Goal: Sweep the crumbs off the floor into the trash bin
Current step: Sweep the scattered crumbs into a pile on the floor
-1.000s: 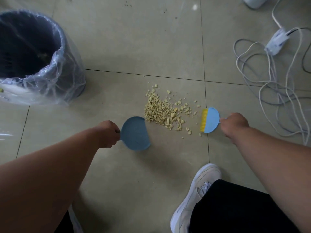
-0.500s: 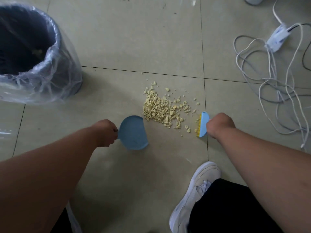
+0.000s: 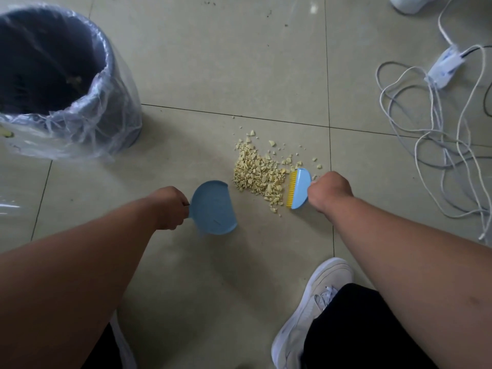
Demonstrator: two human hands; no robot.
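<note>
A pile of pale yellow crumbs [image 3: 257,173] lies on the tiled floor in the middle of the view. My left hand [image 3: 170,207] grips the handle of a small blue dustpan [image 3: 213,207] that rests on the floor just left of the pile, its open edge facing the crumbs. My right hand [image 3: 330,191] grips a small blue brush with yellow bristles [image 3: 298,189]; the bristles touch the pile's right edge. A dark trash bin [image 3: 106,107] lined with a clear plastic bag stands at the upper left.
Tangled white cables [image 3: 431,145] and a white adapter [image 3: 444,66] lie on the floor at the right. My white shoe [image 3: 314,304] and black trouser leg are at the bottom right. Another white shoe [image 3: 410,2] shows at the top edge.
My right hand has moved the brush leftward against the crumbs, pushing the scattered right-hand bits closer to the pile. The dustpan has stayed in place.
</note>
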